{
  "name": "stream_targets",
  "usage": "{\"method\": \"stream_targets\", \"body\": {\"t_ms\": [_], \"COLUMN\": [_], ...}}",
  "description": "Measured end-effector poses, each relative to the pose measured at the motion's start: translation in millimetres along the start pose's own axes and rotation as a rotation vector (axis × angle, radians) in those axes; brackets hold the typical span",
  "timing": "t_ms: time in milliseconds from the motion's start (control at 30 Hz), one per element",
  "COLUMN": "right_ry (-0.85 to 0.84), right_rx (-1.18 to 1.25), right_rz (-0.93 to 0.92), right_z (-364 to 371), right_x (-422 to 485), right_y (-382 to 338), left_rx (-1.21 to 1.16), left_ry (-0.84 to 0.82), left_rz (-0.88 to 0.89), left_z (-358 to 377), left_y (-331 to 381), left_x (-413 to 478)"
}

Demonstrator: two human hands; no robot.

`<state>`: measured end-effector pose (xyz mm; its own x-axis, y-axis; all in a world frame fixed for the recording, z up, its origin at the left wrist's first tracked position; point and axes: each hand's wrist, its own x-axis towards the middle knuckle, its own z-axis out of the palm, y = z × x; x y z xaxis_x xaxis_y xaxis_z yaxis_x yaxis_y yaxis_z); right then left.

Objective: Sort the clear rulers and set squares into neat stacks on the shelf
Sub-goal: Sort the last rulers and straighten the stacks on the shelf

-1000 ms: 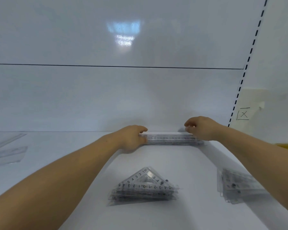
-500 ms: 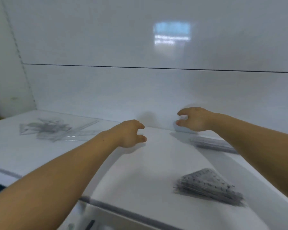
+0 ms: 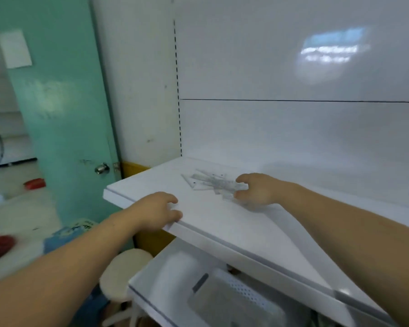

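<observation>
The white shelf (image 3: 222, 227) carries one loose pile of rulers and set squares (image 3: 209, 182) near its back left corner. The clear pieces overlap and fan out at crossing angles, too blurred to count.

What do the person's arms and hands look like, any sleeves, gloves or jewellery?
The left hand and right hand are bare: no gloves, rings or watch show. The left forearm and right forearm are bare too, with no sleeve in view.
</observation>
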<state>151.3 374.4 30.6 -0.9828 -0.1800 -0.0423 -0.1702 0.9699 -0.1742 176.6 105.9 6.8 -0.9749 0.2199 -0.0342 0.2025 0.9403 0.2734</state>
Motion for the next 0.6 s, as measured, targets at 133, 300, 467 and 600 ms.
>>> {"method": "stream_targets", "body": {"t_ms": [133, 300, 467, 600], "right_ry": [0.063, -0.008, -0.07, -0.037], "right_rx": [0.058, 0.054, -0.011, 0.11], "right_rz": [0.032, 0.143, 0.074, 0.028], "right_z": [15.7, 20.5, 11.5, 10.9], "right_x": [43.3, 91.5, 127.3, 140.7], "right_y": [-22.6, -25.1, -28.2, -26.6], "left_rx": [0.004, 0.022, 0.001, 0.07], "left_ry": [0.023, 0.086, 0.064, -0.037], "left_rz": [-0.007, 0.036, 0.196, 0.288], "left_z": [-5.3, -4.9, -1.3, -1.2], "left_y": [-37.4, -36.6, -34.3, -34.9], "left_x": [28.7, 87.8, 148.5, 184.8]}}
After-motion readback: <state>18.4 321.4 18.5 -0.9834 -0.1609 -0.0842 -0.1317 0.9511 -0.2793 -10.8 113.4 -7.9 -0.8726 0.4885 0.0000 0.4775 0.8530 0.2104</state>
